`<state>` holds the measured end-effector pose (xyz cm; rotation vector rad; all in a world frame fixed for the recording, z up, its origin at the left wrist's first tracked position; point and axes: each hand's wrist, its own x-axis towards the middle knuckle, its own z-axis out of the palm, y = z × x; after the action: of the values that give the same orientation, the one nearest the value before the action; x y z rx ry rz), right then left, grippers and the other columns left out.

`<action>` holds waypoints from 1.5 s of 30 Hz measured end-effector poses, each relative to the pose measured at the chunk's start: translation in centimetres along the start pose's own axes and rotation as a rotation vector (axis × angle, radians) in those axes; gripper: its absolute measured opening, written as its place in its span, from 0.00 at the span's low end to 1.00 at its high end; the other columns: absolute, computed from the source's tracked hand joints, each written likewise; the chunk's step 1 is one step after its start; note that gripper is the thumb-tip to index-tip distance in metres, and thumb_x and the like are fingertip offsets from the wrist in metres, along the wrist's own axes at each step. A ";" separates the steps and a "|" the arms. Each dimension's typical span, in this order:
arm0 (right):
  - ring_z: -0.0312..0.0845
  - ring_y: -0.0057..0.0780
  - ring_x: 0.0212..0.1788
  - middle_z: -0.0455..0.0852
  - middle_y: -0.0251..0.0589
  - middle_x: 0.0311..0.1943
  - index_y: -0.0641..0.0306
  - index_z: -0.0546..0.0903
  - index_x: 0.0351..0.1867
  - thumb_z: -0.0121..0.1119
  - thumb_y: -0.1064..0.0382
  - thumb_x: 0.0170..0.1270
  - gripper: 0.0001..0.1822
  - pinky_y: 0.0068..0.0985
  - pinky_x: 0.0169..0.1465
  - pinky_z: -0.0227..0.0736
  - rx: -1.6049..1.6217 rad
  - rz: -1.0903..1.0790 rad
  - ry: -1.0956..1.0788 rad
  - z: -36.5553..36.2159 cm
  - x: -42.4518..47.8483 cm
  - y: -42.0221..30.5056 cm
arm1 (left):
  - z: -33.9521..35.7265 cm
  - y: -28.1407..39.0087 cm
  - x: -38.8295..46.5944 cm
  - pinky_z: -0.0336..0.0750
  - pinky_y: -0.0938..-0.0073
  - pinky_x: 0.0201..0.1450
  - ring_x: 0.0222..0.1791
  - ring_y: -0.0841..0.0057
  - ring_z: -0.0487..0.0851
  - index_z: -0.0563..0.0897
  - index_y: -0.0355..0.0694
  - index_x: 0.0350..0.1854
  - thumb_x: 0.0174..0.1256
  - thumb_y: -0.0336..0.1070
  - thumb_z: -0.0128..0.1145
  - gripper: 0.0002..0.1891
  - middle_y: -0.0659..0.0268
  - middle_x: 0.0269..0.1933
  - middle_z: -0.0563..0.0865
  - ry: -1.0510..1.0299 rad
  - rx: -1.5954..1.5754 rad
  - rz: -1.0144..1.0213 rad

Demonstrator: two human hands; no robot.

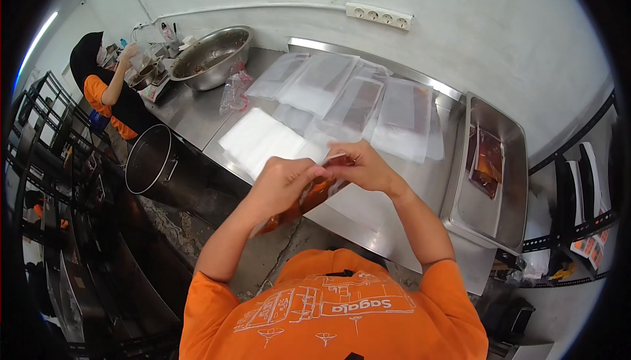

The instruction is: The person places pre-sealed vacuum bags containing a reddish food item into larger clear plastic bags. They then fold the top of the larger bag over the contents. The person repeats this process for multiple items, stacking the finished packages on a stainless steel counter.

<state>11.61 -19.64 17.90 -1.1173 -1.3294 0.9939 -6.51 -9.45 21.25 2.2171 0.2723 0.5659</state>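
Note:
Both my hands meet in front of my body, pinching a clear plastic pouch with reddish-brown contents (315, 197). My left hand (286, 182) grips it from the left, fingertips at its upper edge. My right hand (362, 166) holds the same edge on the other side. The pouch hangs tilted down to the left, partly hidden behind my left hand and forearm. Beyond my hands, a stack of white sheets or bags (263, 138) lies on the steel table (197, 118). Several translucent plastic bags (320, 81) lie overlapping behind it, some with brownish areas showing.
A deep steel tray (485, 212) at the right holds filled pouches (488, 162). A large steel bowl (212, 59) and a crumpled plastic bag (236, 89) are at the back left. A tall pot (148, 162) stands beside the table, near a co-worker (116, 89). Dark racks (49, 108) line the left.

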 end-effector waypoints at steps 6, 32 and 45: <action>0.70 0.14 0.23 0.80 0.34 0.19 0.69 0.82 0.30 0.66 0.69 0.57 0.05 0.18 0.28 0.67 -0.345 -0.207 0.355 -0.3 -1.2 -2.9 | -2.1 -3.9 -1.9 0.70 0.80 0.31 0.25 0.85 0.74 0.85 0.34 0.33 0.62 0.30 0.62 0.05 0.67 0.26 0.83 -0.020 -0.055 -0.063; 0.77 0.30 0.43 0.83 0.45 0.42 0.68 0.78 0.50 0.55 0.46 0.67 0.25 0.27 0.48 0.73 1.028 0.228 0.178 3.8 -8.4 6.2 | 4.5 -3.8 7.3 0.72 0.67 0.31 0.25 0.70 0.79 0.76 0.39 0.41 0.64 0.30 0.57 0.07 0.57 0.23 0.80 -0.040 0.041 0.069; 0.76 0.31 0.47 0.81 0.45 0.45 0.66 0.76 0.53 0.53 0.46 0.68 0.25 0.28 0.52 0.71 0.965 0.490 0.624 1.7 -22.2 11.4 | 25.6 -12.0 -4.4 0.58 0.51 0.68 0.66 0.54 0.66 0.76 0.37 0.53 0.55 0.35 0.59 0.21 0.53 0.60 0.73 -0.103 0.348 0.019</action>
<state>10.17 -38.90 1.93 -0.8579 0.0016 1.2796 1.93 -20.39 -3.80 2.5784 0.3150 0.4372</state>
